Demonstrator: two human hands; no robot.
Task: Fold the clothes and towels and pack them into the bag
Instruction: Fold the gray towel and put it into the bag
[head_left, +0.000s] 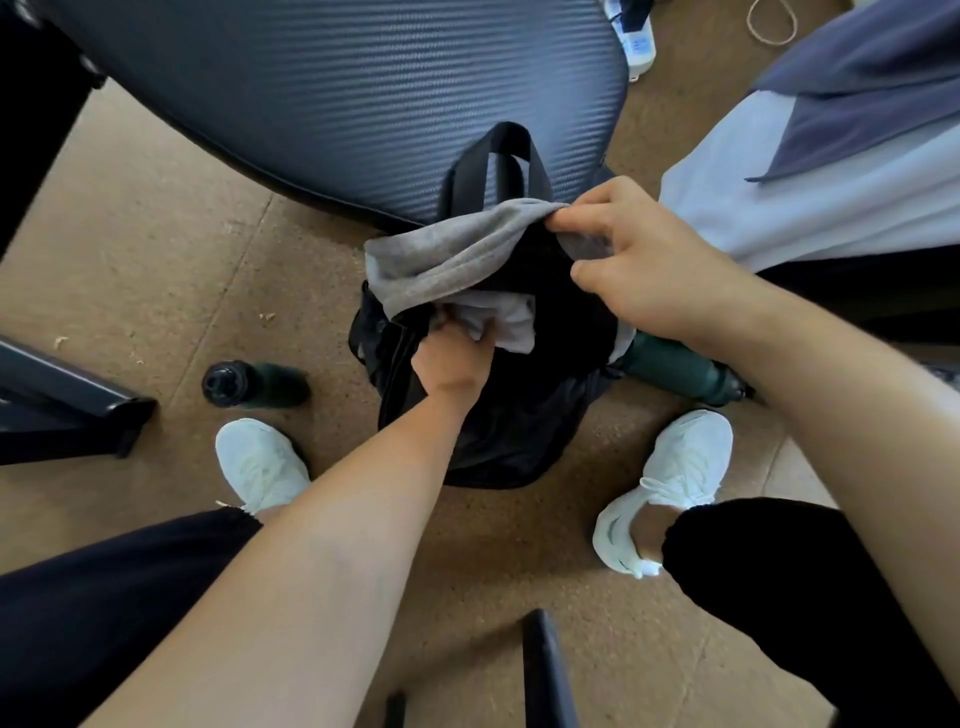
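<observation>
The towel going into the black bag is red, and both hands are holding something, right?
No, the towel is grey, not red. The head view shows it going into the black bag, with both hands holding something: the right hand pinches the towel, the left hand grips the bag's rim.

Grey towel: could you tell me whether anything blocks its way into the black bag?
Nothing visible does: the grey towel, pinched by the right hand, drapes over the open bag, whose rim the left hand grips.

Both arms reach down, left hand (451, 364) gripping the bag (498, 431), right hand (644, 265) pinching the towel (441, 249).
</observation>
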